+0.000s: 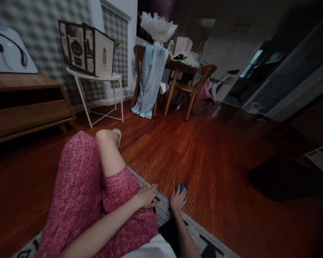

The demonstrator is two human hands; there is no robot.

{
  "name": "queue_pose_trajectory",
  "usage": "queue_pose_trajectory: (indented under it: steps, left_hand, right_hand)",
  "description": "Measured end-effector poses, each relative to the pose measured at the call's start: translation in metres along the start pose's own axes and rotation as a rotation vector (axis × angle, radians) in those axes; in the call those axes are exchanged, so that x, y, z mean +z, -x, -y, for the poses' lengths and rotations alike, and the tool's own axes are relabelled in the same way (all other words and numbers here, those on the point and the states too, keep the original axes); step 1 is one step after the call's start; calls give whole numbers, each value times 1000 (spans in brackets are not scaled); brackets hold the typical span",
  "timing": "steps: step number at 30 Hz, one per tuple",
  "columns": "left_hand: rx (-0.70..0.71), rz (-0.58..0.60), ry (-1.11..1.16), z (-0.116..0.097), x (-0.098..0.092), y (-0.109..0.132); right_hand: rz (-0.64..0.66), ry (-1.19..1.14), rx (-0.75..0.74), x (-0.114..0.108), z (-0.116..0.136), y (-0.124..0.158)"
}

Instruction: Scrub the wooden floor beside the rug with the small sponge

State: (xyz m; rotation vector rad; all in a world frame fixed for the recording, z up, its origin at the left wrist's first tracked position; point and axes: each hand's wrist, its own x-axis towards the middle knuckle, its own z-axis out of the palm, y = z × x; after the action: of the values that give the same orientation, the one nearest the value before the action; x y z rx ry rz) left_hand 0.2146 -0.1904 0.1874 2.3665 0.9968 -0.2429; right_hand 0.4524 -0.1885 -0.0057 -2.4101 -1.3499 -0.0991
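My left hand [148, 196] lies over the edge of my pink-clad thigh, its fingers stretched out with nothing in them. To its right, my right hand [178, 199] is pressed down on a small dark blue-grey cloth [182, 187] on the wooden floor, just past the rug's edge. The fingers lie over the cloth, and part of it shows above and beside them. A patterned grey rug [195, 229] is under me.
Wooden floor [177, 143] stretches ahead. A white side table [94, 77] carries a large printed bag [103, 53], left of a chair draped with jeans [152, 79]. Beyond are a cluttered dining table [179, 66] and another chair [195, 87]. A black object [285, 177] lies at right.
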Motion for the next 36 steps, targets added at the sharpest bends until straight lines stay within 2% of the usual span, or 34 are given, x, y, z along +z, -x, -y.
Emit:
queue_pose_trajectory:
  steps: [3, 5, 7, 9, 12, 13, 15, 17, 20, 24, 27, 29, 32, 33, 36]
  left_hand:
    - [-6, 14, 4, -2, -3, 2]
    - [-9, 13, 11, -2, -4, 2]
    - [-8, 12, 9, -1, -3, 2]
    - [-2, 10, -1, 0, -2, 1]
    - [3, 18, -16, 1, -1, 0]
    - [3, 22, -16, 1, -1, -1]
    - [1, 29, -11, 0, -1, -2]
    - [-10, 36, -13, 1, -1, -3]
    - [-13, 22, -22, 2, 1, -2]
    - [-23, 2, -22, 3, 3, 1]
    - [-58, 7, -16, 3, 3, 3]
    - [-71, 15, -11, 3, 3, 4]
    - [-85, 27, -1, 4, 3, 4]
    - [-91, 26, 3, 5, 3, 4]
    - [-106, 4, 11, 8, 4, 4]
  right_hand:
    - [71, -11, -116, 7, 52, -4]
    - [104, -12, -175, 10, 74, -9]
    - [126, -13, -243, 11, 81, -17]
    - [143, -21, -356, 11, 72, -28]
    - [166, -35, -536, 6, 37, -51]
    - [168, -36, -561, 2, 20, -58]
    - [153, -30, -522, -7, -18, -72]
    - [124, -10, -394, -19, -61, -82]
    - [68, 44, -127, -40, -132, -83]
    - [-41, 99, 220, -65, -222, -67]
    - [-159, 125, 407, -73, -269, -53]
    - [-180, 155, 384, -71, -286, -50]
    - [-163, 159, 328, -60, -286, -60]
    - [-170, 143, 361, -55, -281, -68]
    - [-254, 71, 593, -36, -253, -102]
